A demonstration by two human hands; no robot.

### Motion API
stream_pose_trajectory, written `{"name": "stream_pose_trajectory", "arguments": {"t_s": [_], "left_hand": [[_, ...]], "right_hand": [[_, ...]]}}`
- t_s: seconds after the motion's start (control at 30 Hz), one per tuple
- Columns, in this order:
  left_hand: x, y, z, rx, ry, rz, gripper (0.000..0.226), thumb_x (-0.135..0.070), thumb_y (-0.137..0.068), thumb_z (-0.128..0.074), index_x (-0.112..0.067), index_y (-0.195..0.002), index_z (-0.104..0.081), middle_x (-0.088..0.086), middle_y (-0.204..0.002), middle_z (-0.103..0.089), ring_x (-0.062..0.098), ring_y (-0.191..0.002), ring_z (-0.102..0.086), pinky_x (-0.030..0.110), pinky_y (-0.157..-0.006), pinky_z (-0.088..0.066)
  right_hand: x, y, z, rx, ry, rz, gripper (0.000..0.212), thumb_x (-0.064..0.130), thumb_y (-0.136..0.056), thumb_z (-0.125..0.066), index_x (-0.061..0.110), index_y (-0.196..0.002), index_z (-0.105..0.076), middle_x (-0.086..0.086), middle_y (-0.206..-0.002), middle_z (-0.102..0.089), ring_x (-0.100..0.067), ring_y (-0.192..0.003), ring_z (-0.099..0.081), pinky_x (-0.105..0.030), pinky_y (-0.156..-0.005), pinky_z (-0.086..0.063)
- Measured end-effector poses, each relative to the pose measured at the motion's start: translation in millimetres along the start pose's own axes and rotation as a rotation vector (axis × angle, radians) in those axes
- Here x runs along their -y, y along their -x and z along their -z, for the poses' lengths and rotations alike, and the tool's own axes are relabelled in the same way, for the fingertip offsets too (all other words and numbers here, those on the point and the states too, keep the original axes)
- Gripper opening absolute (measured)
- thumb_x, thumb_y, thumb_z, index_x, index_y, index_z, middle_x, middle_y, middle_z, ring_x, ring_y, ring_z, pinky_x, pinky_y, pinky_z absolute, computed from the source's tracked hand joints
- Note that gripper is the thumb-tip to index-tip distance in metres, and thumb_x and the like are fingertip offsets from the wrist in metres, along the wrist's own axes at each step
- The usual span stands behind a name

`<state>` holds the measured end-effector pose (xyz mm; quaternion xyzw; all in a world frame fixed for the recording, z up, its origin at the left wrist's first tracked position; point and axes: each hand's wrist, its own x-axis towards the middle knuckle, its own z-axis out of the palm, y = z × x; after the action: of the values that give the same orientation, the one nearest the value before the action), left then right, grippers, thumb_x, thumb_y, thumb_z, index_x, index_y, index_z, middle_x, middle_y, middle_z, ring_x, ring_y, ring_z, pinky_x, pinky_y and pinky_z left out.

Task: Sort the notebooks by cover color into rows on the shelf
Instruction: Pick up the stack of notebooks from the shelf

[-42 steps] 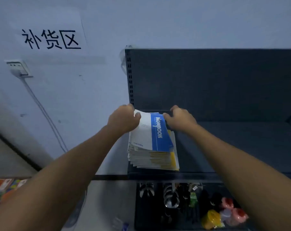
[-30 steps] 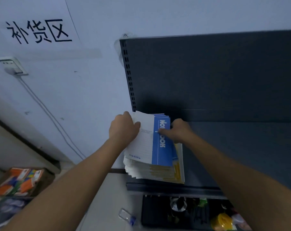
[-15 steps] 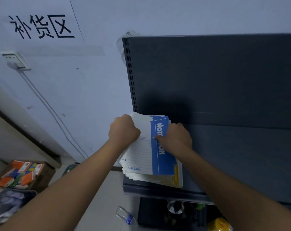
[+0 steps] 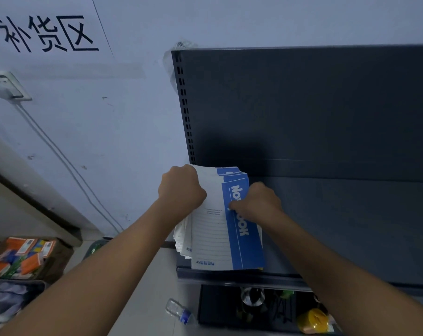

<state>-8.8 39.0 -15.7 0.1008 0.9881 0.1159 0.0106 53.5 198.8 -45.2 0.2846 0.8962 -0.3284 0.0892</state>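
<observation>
A stack of thin, soft-covered paper notebooks [image 4: 181, 237] is laid flat at the left end of the dark grey sheet-metal shelf [image 4: 351, 226], directly in front of the foot of the perforated steel upright [image 4: 185, 112]. The stack's long axis runs from that upright toward the shelf's front lip, and the lower books are fanned out to the left. The top notebook [image 4: 212, 234], white and ruled with a glossy blue band down its right side, is held from both sides. The left hand [image 4: 181, 187] is closed over the corner nearest the upright, its fingers curled round the covers. The right hand [image 4: 261, 202] is set on the blue band, with the thumb pressed on the print and the fingers curled over the right edge. How many covers are pinched cannot be told. Both hands are equally near. As the covers look slick and limp, a rightward peel away from the upright is judged likely, and neighbouring books may be dragged along.
</observation>
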Motion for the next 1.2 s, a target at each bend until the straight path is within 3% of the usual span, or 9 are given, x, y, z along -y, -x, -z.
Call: {"name": "stream_pose_trajectory", "arguments": {"t_s": [0.13, 0.27, 0.37, 0.5, 0.63, 0.77, 0.87, 1.07, 1.2], "left_hand": [[0, -2, 0, 0.011, 0.044, 0.000, 0.032, -0.028, -0.080, -0.073, -0.019, -0.067, -0.045, -0.004, -0.066, -0.052, 0.009, -0.054, -0.049, 0.018, -0.042, -0.029], [-1, -6, 1, 0.095, 0.137, 0.011, 0.029, -0.032, -0.080, -0.074, -0.023, -0.071, -0.047, -0.007, -0.069, -0.057, 0.011, -0.057, -0.058, 0.017, -0.042, -0.036], [2, -8, -1, 0.105, 0.135, 0.030, 0.023, -0.031, -0.080, -0.073, -0.016, -0.079, -0.055, -0.002, -0.075, -0.062, 0.013, -0.061, -0.062, 0.022, -0.046, -0.048], [6, -7, -5, -0.014, 0.103, 0.038, 0.034, -0.033, -0.083, -0.071, -0.019, -0.067, -0.043, -0.005, -0.066, -0.051, 0.009, -0.055, -0.048, 0.018, -0.041, -0.030], [8, -8, -5, -0.031, 0.032, 0.011, 0.035, -0.031, -0.082, -0.071, -0.018, -0.067, -0.042, -0.004, -0.065, -0.050, 0.008, -0.054, -0.046, 0.019, -0.042, -0.027], [6, -6, -1, 0.087, -0.008, -0.014, 0.027, -0.028, -0.079, -0.071, -0.016, -0.072, -0.048, -0.001, -0.067, -0.057, 0.011, -0.054, -0.055, 0.018, -0.042, -0.034], [3, -3, 5, 0.228, 0.019, 0.007, 0.024, -0.028, -0.079, -0.071, -0.017, -0.075, -0.050, -0.002, -0.065, -0.064, 0.010, -0.043, -0.061, 0.014, -0.037, -0.038], [4, 4, 9, 0.334, 0.125, 0.053, 0.024, -0.031, -0.084, -0.070, -0.016, -0.078, -0.051, -0.004, -0.060, -0.064, 0.011, -0.037, -0.063, 0.011, -0.031, -0.036], [4, 7, 11, 0.418, 0.188, 0.101, 0.027, -0.036, -0.086, -0.066, -0.015, -0.082, -0.051, -0.004, -0.064, -0.068, 0.015, -0.049, -0.070, 0.019, -0.045, -0.051]], "right_hand": [[-3, -2, 1, -0.002, 0.042, 0.034, 0.041, 0.044, -0.076, -0.083, 0.020, -0.092, -0.053, 0.004, -0.092, -0.061, -0.016, -0.079, -0.061, -0.028, -0.056, -0.043], [-4, -5, 5, 0.026, 0.076, 0.047, 0.042, 0.045, -0.073, -0.084, 0.025, -0.077, -0.047, 0.009, -0.079, -0.056, -0.013, -0.074, -0.061, -0.028, -0.058, -0.046], [-3, -5, 5, -0.002, 0.094, 0.082, 0.045, 0.046, -0.073, -0.084, 0.027, -0.077, -0.043, 0.011, -0.077, -0.053, -0.012, -0.070, -0.057, -0.027, -0.055, -0.044], [1, -5, 2, -0.030, 0.072, 0.120, 0.042, 0.049, -0.077, -0.081, 0.023, -0.089, -0.050, 0.007, -0.087, -0.057, -0.014, -0.077, -0.059, -0.026, -0.052, -0.042], [-1, -4, 3, 0.043, 0.089, 0.117, 0.041, 0.052, -0.078, -0.078, 0.022, -0.092, -0.055, 0.007, -0.089, -0.062, -0.014, -0.076, -0.062, -0.028, -0.059, -0.049], [-6, 0, 7, 0.126, 0.198, 0.151, 0.036, 0.055, -0.077, -0.075, 0.026, -0.087, -0.055, 0.010, -0.083, -0.062, -0.010, -0.068, -0.062, -0.030, -0.062, -0.059], [-8, 3, 10, 0.176, 0.247, 0.138, 0.036, 0.056, -0.077, -0.073, 0.028, -0.083, -0.052, 0.008, -0.084, -0.062, -0.014, -0.071, -0.064, -0.033, -0.058, -0.062], [-10, 9, 11, 0.173, 0.116, 0.117, 0.038, 0.049, -0.077, -0.081, 0.024, -0.091, -0.056, 0.005, -0.088, -0.066, -0.016, -0.072, -0.069, -0.033, -0.053, -0.062], [-10, 13, 11, 0.118, 0.184, 0.137, 0.042, 0.052, -0.078, -0.079, 0.020, -0.096, -0.058, 0.003, -0.093, -0.069, -0.017, -0.073, -0.070, -0.031, -0.055, -0.060]]}}
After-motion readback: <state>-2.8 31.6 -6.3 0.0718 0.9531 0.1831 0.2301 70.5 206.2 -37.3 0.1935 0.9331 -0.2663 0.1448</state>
